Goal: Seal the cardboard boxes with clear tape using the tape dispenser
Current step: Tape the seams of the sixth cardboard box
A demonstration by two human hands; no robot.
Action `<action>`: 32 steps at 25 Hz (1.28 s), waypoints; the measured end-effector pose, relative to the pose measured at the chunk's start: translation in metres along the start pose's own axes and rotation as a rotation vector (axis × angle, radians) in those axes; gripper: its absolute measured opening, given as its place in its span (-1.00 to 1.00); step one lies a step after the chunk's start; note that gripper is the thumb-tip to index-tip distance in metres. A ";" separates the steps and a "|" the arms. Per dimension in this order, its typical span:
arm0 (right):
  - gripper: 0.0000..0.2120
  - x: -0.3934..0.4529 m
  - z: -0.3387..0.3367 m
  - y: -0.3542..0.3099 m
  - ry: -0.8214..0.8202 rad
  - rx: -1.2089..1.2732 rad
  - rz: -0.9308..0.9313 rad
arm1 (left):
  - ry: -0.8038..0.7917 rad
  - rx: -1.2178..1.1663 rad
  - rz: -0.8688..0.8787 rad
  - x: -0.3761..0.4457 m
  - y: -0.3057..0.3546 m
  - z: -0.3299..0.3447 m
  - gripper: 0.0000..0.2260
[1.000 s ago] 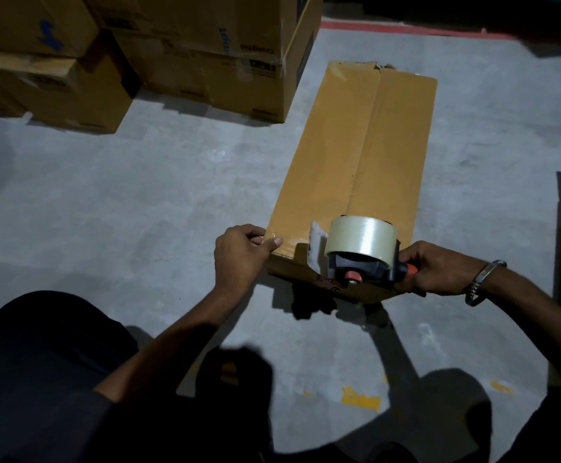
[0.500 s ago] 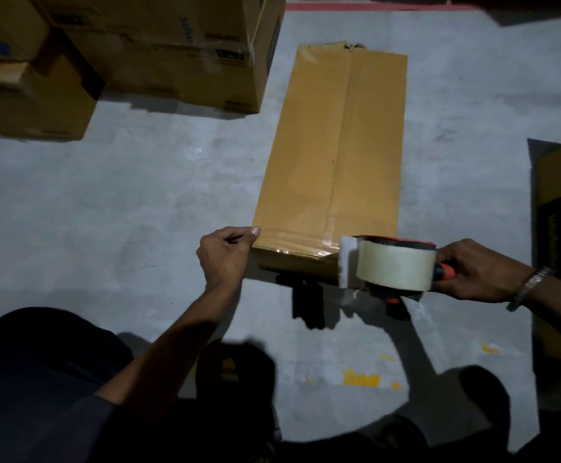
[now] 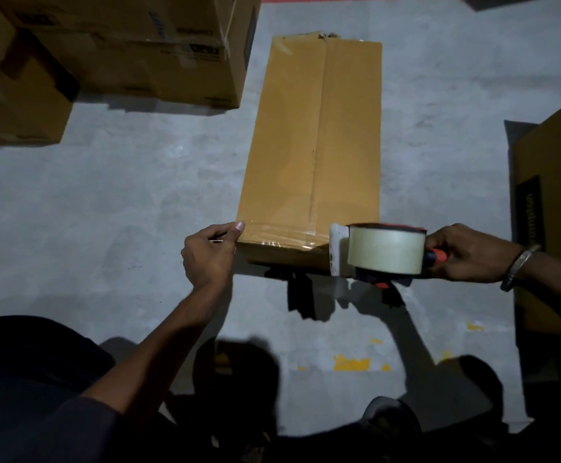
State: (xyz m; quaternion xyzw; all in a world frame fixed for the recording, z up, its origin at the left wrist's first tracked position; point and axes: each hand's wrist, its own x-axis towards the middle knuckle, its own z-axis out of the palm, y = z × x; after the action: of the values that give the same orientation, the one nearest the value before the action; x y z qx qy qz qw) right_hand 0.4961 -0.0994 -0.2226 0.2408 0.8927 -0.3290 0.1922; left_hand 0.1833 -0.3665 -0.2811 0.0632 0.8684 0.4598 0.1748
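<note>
Currently the right hand, gripping the tape dispenser at the cardboard box's near right corner, is laying an edge strip (thumb-pinned by the left hand at the box's left corner); cutting seems next.

1 head-worn wide-angle view looks steeply down and forward from close above at the grey concrete floor; the long tan cardboard box runs away from the camera at centre, forearms entering from below.
</note>
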 end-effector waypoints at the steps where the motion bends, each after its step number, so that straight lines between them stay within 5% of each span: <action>1: -0.78 -0.002 -0.005 0.004 -0.023 0.038 0.022 | -0.014 0.014 0.006 0.001 0.000 -0.001 -0.77; 4: -0.62 -0.013 -0.021 0.025 -0.049 0.047 0.071 | -0.032 0.009 0.017 0.007 -0.007 -0.003 -0.78; 11: -0.63 -0.019 -0.015 0.053 -0.120 -0.010 0.186 | -0.020 0.019 0.016 0.004 -0.001 0.004 -0.81; 14: -0.55 -0.009 -0.001 0.066 -0.155 0.036 0.192 | 0.045 0.361 0.356 -0.003 0.013 0.013 -0.58; 16: -0.84 -0.004 0.009 0.072 -0.193 0.063 0.244 | -0.044 0.419 0.668 -0.012 0.025 0.031 -0.54; 18: -0.35 0.004 0.012 0.070 -0.189 0.162 0.290 | -0.254 0.359 0.934 -0.027 0.036 0.059 -0.68; 20: -0.06 0.009 0.012 0.067 -0.230 0.234 0.304 | -0.474 0.442 1.007 -0.042 0.038 0.088 -0.62; 24: -0.60 -0.002 0.016 0.068 -0.221 0.315 0.248 | -0.468 0.748 1.040 -0.051 0.032 0.129 -0.46; 32: -0.65 -0.016 0.005 0.082 -0.098 0.223 0.264 | -0.391 0.920 0.991 -0.049 0.032 0.140 -0.26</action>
State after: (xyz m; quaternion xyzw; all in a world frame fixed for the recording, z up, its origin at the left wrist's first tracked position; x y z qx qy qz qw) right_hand 0.5558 -0.0526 -0.2582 0.3595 0.8007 -0.4092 0.2493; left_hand 0.2778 -0.2527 -0.3151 0.6005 0.7962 0.0514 0.0532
